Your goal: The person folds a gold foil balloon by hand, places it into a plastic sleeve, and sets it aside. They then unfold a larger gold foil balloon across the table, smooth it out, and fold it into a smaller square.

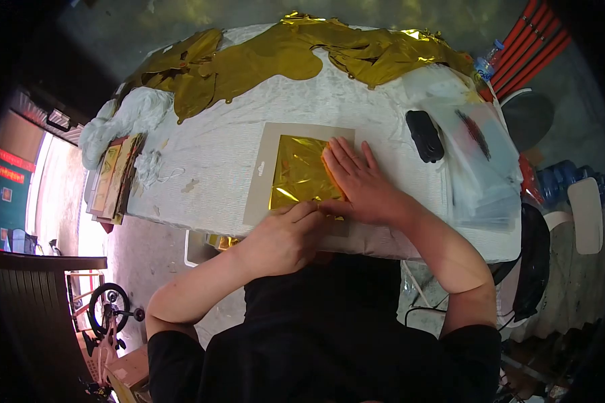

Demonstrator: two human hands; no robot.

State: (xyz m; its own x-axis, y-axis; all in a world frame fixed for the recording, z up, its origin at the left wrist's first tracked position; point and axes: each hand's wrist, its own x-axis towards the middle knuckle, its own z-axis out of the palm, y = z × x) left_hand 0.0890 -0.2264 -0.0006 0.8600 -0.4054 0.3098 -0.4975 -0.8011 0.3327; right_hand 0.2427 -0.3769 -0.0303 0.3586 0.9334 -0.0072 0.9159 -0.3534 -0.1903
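A folded gold foil balloon (296,168) lies flat and shiny on a grey-beige card (254,195) with a hanging slot at its left side. My right hand (359,181) rests on the right edge of the foil and card, fingers stretched out and thumb pointing toward my other hand. At the foil's lower edge, my left hand (286,235) is closed, its fingertips pinching there beside the right thumb. The exact grip is partly hidden by the curled fingers.
Several flat gold foil balloons (249,70) drape along the table's far edge. A black case (425,136) and clear plastic bags (480,181) lie to the right. White string or film (131,114) and a stack of cards (116,178) sit at the left.
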